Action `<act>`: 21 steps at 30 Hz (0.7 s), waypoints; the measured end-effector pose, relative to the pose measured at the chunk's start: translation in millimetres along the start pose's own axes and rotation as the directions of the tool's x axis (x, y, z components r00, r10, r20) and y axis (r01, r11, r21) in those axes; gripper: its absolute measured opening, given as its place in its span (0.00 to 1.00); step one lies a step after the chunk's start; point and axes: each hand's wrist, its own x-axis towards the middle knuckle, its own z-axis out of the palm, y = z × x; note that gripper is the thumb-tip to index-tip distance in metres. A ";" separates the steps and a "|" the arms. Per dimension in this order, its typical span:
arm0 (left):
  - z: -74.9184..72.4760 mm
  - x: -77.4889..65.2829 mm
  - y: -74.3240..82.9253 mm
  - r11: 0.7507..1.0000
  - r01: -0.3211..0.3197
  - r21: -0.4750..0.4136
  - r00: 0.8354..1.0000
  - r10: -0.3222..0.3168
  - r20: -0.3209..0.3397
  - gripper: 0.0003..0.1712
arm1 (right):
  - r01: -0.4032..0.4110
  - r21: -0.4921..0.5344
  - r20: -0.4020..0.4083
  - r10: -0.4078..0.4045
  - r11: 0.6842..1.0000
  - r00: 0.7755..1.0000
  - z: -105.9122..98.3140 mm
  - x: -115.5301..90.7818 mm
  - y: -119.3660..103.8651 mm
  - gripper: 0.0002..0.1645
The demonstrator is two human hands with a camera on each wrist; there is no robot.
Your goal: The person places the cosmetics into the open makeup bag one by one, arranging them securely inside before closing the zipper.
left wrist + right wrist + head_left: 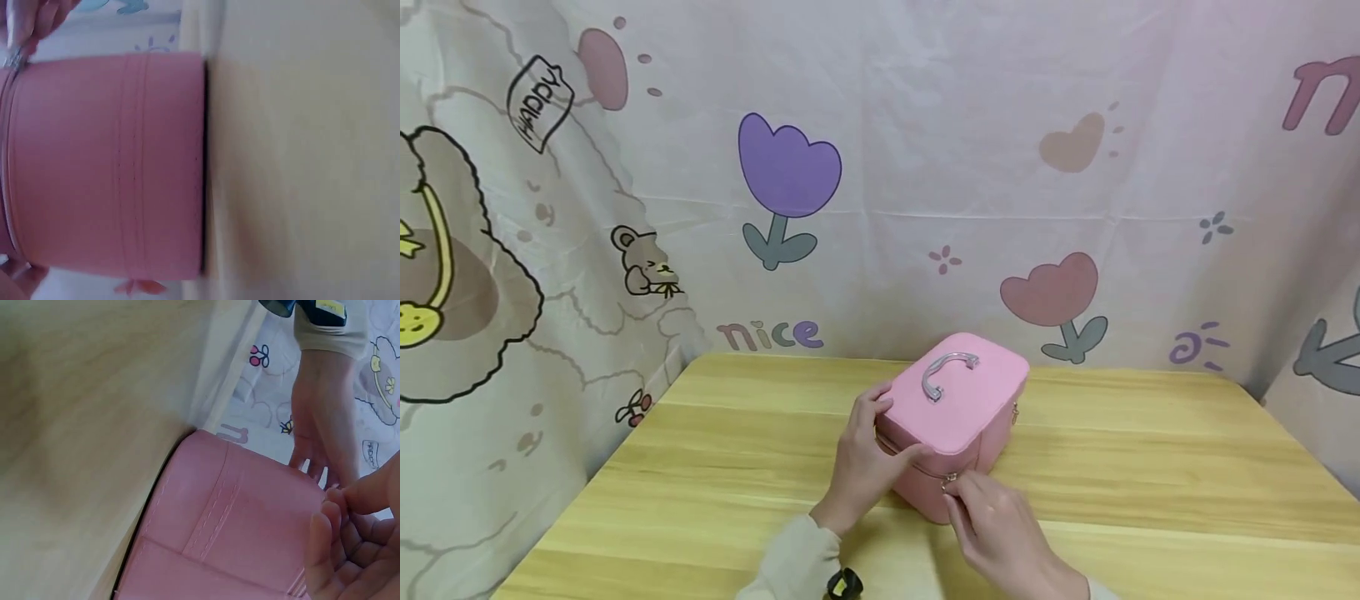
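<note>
A pink zippered case (pixel 966 392) with a silver carry handle (pixel 931 377) on its lid stands upright on the wooden table. My left hand (pixel 865 454) holds its left end, fingers at the lid's left edge and thumb along the near top edge. At the near corner, my right hand (pixel 1003 525) pinches the metal zipper pull (pixel 950 481), mostly covered by the fingertips. The left wrist view shows the stitched pink side of the case (pixel 75 162) below the zipper line. Another zipper pull (pixel 1015 413) hangs on the right side.
The wooden table (pixel 715 467) extends to both sides of the case. Behind it hangs a printed cloth (pixel 910 150) with tulips and lettering, and more cloth (pixel 475 433) covers the left side. A black device (pixel 845 583) is strapped on my left wrist.
</note>
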 end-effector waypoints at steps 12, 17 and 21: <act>12.7 -8.3 39.3 0.962 0.118 0.245 0.985 -0.082 -0.152 0.45 | 0.033 -0.026 -0.010 -0.034 0.999 0.999 3.1 2.1 -3.1 0.27; 11.0 -4.5 44.9 0.951 0.110 0.289 0.992 -0.086 -0.094 0.41 | 0.055 0.011 0.029 -0.055 0.998 0.998 -0.6 1.1 1.9 0.26; -3.6 2.5 33.7 0.946 -0.073 0.316 0.996 0.055 0.065 0.35 | 0.003 0.183 0.093 -0.020 0.983 0.995 -15.1 -5.2 13.4 0.20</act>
